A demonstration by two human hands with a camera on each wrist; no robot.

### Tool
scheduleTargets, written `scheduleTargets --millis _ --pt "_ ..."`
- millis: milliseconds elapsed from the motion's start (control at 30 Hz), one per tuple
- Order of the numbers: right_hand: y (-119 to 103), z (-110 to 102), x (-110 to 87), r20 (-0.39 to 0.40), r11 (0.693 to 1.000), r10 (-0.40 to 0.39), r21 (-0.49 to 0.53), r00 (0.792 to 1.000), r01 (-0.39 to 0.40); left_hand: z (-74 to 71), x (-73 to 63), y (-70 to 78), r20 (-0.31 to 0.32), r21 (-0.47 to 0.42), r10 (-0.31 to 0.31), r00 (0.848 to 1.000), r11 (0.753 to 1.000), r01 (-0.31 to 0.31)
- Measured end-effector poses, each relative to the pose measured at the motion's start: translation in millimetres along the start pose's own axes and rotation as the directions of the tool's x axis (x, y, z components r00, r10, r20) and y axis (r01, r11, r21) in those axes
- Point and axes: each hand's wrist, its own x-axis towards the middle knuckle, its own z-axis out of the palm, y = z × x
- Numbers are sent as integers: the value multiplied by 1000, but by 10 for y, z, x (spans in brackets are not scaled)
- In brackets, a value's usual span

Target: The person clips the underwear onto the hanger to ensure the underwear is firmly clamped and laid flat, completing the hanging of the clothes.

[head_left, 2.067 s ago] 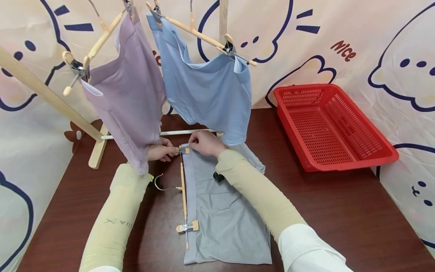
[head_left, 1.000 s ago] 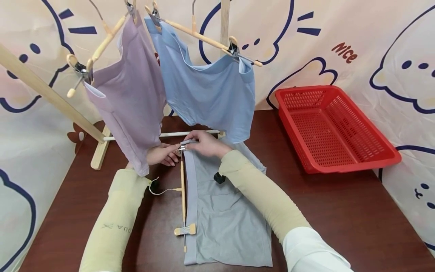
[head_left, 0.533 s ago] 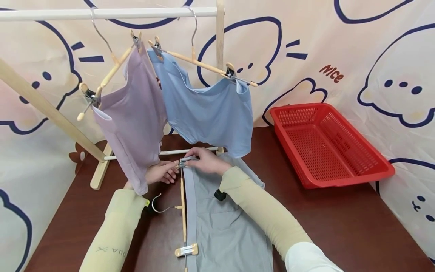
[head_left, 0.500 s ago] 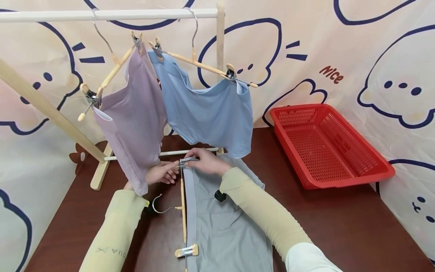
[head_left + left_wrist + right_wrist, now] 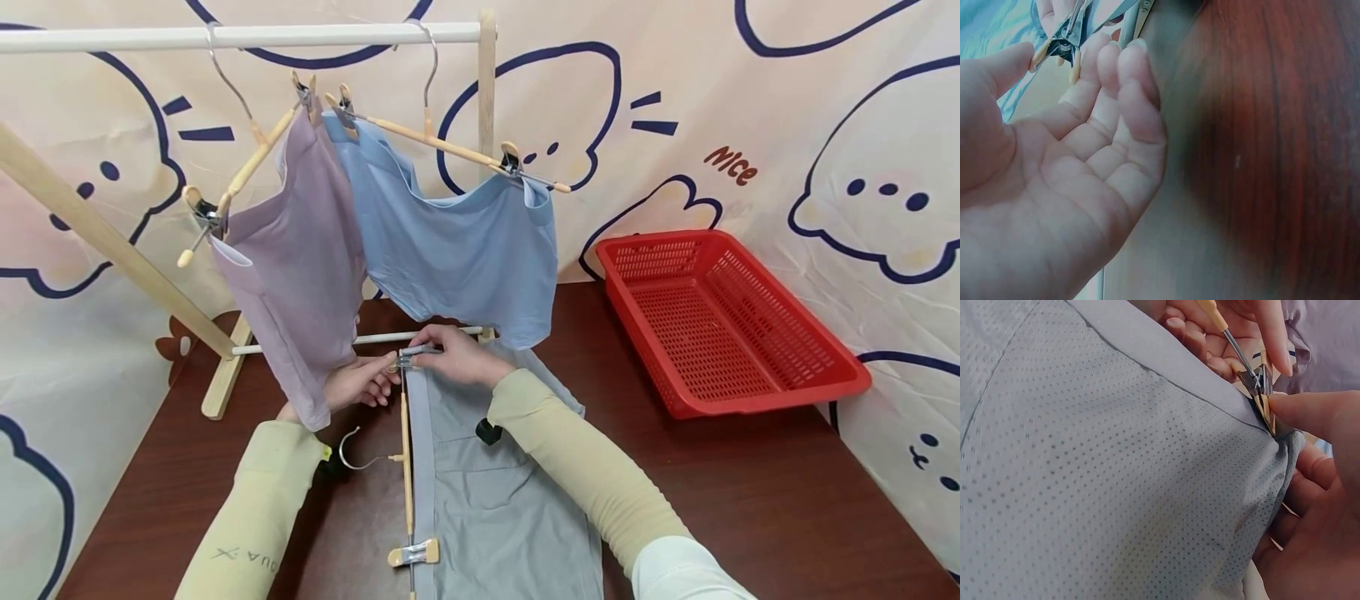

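Observation:
Grey shorts lie on the table, waistband along a clip hanger whose metal hook points left. The near clip sits across the waistband. At the far end, my left hand pinches the handles of the other clip between thumb and index finger; the other fingers are loosely curled. My right hand pinches the waistband corner, its thumb against the clip's tip in the right wrist view, fingers under the cloth. The clip's tips meet the waistband edge there. Purple shorts hide part of my left wrist.
A wooden rack with a white rail stands at the back left. From it hang the purple shorts and blue shorts, low over my hands. A red plastic basket stands at the back right of the brown table.
The far clip has turned from lying flat to edge-on, and the waistband corner is lifted at it. The head view has tilted upward. Over the last half second my hands barely move.

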Motion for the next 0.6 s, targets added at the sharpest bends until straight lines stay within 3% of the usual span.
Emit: scheduleTargets --millis 300,600 --pt "1 -2 -12 -18 1000 15 -3 1000 -15 -15 34 -54 -47 57 113 992 992 -110" --pt "32 -20 -1 -55 997 27 -65 998 -31 10 24 -69 -103 66 237 966 971 -231"
